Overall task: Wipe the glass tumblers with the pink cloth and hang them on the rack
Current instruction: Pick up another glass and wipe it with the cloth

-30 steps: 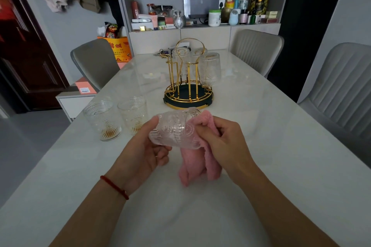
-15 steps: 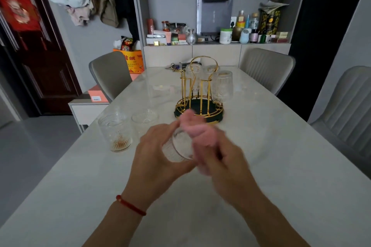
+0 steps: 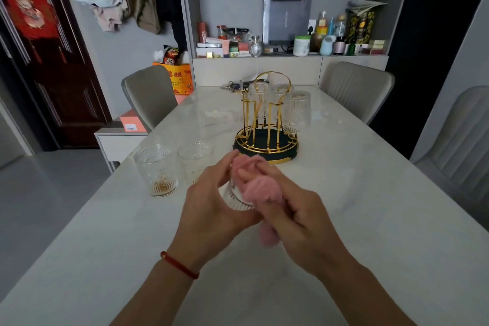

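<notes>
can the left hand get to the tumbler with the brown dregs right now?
Probably not yet: the left hand is holding the tumbler being wiped. The path itself looks free; the dregs tumbler stands uncovered on the table, just left of that hand.

Two tumblers [image 3: 173, 167] near the table's [image 3: 370, 219] left edge and the rack [image 3: 267, 124] mid-table obstruct; right side lies open.

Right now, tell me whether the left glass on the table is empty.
Not empty: the left glass holds a thin brown layer at its bottom.
</notes>
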{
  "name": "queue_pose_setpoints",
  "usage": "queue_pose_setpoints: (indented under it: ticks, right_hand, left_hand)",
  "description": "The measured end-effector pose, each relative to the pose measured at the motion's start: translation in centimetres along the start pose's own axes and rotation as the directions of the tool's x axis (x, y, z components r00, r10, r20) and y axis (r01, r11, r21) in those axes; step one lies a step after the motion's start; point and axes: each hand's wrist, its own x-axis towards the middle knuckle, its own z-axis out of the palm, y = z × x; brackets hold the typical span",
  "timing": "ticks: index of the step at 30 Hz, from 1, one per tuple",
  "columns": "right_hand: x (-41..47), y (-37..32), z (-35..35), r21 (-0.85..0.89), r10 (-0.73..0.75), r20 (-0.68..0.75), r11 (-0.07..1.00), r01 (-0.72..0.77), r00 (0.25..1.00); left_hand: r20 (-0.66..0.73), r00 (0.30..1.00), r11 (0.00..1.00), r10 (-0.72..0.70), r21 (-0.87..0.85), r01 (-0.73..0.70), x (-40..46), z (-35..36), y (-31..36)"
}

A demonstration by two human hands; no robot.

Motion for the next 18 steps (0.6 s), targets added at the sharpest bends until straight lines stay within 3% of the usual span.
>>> queue_pose_setpoints:
  ticks: [3, 9, 11, 14, 16, 18]
  right_hand:
    - [-0.1, -0.6, -0.1, 0.061, -0.051, 0.056, 0.997, 0.047, 0.997]
    - [0.7, 0.4, -2.4, 0.385, 0.193, -0.176, 0.916, -0.113, 0.965]
    - [1.0, 0.7, -2.5, 0.503, 0.358, -0.251, 0.842, -0.195, 0.899]
    - [1.6, 1.6, -2.7, 0.677, 0.625, -0.312, 0.675, -0.295, 0.716]
    - [2.3, 1.9, -3.5, 0.768, 0.738, -0.268, 0.552, -0.326, 0.620]
    - [3.0, 2.2, -4.4, 0.814, 0.784, -0.169, 0.452, -0.364, 0.597]
  left_hand:
    - [-0.032, 0.998, 0.998, -0.045, 0.030, 0.046, 0.1, 0.1, -0.8]
    - [-0.032, 0.992, 0.992, -0.121, 0.035, 0.123, 0.3, 0.8, -1.4]
    - [-0.028, 0.992, 0.989, -0.127, 0.071, 0.129, 0.6, 1.0, -1.2]
    - [-0.016, 0.987, 0.985, -0.160, 0.059, 0.161, 1.9, 1.0, -0.4]
    - [-0.041, 0.978, 0.979, -0.202, -0.022, 0.202, 3.7, 0.9, 0.5]
    - [-0.092, 0.958, 0.952, -0.271, -0.170, 0.253, 6.6, 0.5, 1.1]
